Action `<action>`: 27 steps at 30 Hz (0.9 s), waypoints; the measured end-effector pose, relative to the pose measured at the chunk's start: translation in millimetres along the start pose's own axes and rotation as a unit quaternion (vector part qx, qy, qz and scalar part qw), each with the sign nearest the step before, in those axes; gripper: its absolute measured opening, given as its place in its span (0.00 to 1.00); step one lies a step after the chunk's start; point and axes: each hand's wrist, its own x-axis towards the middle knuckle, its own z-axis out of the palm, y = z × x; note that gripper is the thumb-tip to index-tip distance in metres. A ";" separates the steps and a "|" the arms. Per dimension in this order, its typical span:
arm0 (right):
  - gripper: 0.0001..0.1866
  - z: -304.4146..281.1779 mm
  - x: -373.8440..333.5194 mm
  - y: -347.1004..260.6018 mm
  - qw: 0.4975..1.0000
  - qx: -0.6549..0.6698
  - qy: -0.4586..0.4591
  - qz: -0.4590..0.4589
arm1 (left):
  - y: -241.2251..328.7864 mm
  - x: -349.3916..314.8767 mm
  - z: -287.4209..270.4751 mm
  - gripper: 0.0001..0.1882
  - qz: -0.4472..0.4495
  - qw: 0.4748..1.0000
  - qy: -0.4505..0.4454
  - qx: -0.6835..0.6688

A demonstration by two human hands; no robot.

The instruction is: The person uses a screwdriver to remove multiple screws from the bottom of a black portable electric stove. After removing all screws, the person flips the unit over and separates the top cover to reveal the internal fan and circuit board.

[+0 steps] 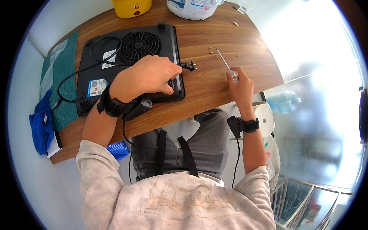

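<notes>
A black induction cooker (88,63) lies upside down on the wooden table, with its round fan grille and labels facing up. My left hand (147,74) is over its right near part, fingers curled down and thumb apart from the index finger. Whatever the fingertips hold is hidden beneath the hand. The cooker's power cord loops across its back and passes under this hand, and the two-pin plug (188,66) sticks out past the right edge. My right hand (241,86) grips a flat screwdriver (223,58) by its clear handle, the tip pointing away over the table.
Small screws (211,52) lie near the screwdriver tip. A yellow container (132,8) and a white appliance (193,9) stand at the back. Left are a green cutting mat (69,84), a blue cloth (41,122) and a white phone-like object (55,145). The table (214,88) curves at right.
</notes>
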 end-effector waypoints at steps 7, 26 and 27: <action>0.15 1.4 -13.5 6.8 1.000 0.003 0.005 0.014 | 3.5 1.2 -1.5 0.18 -0.012 1.000 -0.015 0.001; 0.15 16.5 -41.5 -0.1 0.996 0.011 0.077 -0.049 | -1.6 -111.1 -37.3 0.12 -0.187 0.944 0.273 0.017; 0.16 15.6 -43.3 -0.9 0.996 0.025 0.077 -0.036 | -18.2 -126.6 -43.6 0.10 -0.246 0.923 0.295 0.008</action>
